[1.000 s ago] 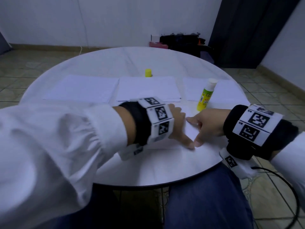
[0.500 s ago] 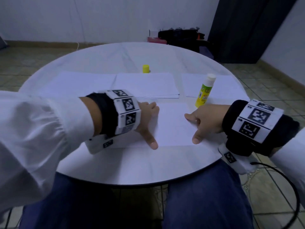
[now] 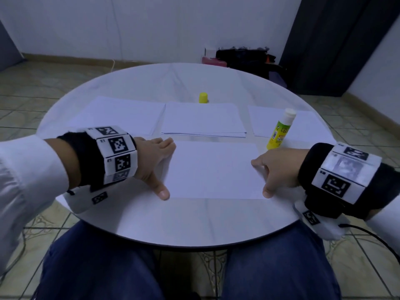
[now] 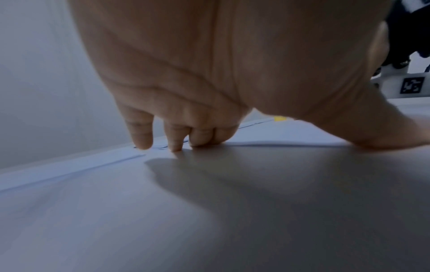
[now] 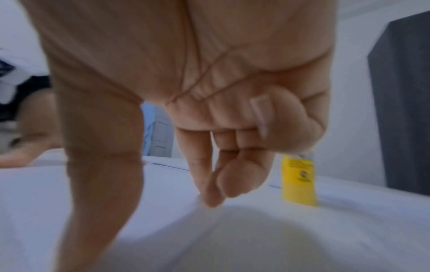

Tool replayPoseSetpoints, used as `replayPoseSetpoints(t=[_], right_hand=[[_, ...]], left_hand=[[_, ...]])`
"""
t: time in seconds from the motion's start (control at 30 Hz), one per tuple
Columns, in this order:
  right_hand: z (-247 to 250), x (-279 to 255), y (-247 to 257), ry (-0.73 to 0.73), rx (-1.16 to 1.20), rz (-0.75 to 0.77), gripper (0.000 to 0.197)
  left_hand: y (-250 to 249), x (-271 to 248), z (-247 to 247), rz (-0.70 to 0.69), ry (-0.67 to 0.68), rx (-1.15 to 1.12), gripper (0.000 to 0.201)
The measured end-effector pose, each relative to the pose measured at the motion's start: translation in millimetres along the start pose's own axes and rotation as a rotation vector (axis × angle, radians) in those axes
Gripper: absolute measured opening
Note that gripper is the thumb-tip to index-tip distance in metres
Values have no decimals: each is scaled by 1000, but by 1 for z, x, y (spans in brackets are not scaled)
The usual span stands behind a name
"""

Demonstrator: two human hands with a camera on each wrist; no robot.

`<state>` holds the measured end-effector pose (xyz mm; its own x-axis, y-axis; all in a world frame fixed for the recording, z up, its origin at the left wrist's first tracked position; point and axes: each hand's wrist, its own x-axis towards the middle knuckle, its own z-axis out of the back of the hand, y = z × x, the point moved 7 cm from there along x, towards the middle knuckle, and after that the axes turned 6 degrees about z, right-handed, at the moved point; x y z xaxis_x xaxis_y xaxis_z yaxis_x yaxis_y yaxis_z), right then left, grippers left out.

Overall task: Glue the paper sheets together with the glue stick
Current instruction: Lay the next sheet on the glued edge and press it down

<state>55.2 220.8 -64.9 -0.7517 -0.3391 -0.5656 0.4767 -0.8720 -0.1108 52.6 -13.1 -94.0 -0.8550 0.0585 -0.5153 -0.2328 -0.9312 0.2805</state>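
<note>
A white paper sheet [image 3: 214, 169] lies flat on the round white table [image 3: 194, 221] in front of me. My left hand [image 3: 161, 167] presses its left edge, thumb on the near corner and fingers on the far corner. In the left wrist view the fingertips [image 4: 174, 147] touch the paper [image 4: 279, 139]. My right hand [image 3: 265, 177] presses the right edge with thumb and index finger, and the other fingers [image 5: 242, 176] are curled in. A yellow glue stick [image 3: 280, 128] with a white top stands upright just beyond the right hand. Its yellow cap [image 3: 203, 97] stands further back.
Beyond the pressed sheet lie a left paper stack [image 3: 121, 118], a middle stack [image 3: 203, 121] and a right sheet [image 3: 307, 124] under the glue stick. The near table edge runs just above my knees. Dark bags [image 3: 244, 59] sit on the floor behind the table.
Both hands slid apart from the middle of the sheet to its left and right edges, smoothing it. Glue stick and cap have not moved.
</note>
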Motion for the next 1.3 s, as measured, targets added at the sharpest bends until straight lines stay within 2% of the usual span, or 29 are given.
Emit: replayPoseSetpoints(t=[0.03,0.1,0.23,0.37,0.57,0.67,0.77,0.83,1.07,1.3], right_hand=[[2,-1,10,-10,-100,27,49],[6,-3,38,-45,-263,135,41],[4,-4,110,-15,-357,459,49],[14,9,157,-105,-353,561,51],[34,30,161,-78,-292,498,63],[34,35,146,-62,-244,460,84],[30,43,118,-17,-185,359,112],[29,46,94,21,-150,300,121],[13,35,11,110,-74,111,130],[-1,23,-19,152,-76,47,132]], left_hand=[[0,0,0,-2,-8,2,137],[0,1,1,-1,-17,0,137],[1,2,1,23,-14,13,140],[-2,2,3,49,-15,45,142],[-8,1,4,67,-28,98,140],[-5,-1,5,47,10,75,140],[-1,-2,5,44,-12,37,142],[-2,-2,4,43,-14,38,141],[-2,0,6,43,-13,81,141],[-1,2,9,45,-2,105,142]])
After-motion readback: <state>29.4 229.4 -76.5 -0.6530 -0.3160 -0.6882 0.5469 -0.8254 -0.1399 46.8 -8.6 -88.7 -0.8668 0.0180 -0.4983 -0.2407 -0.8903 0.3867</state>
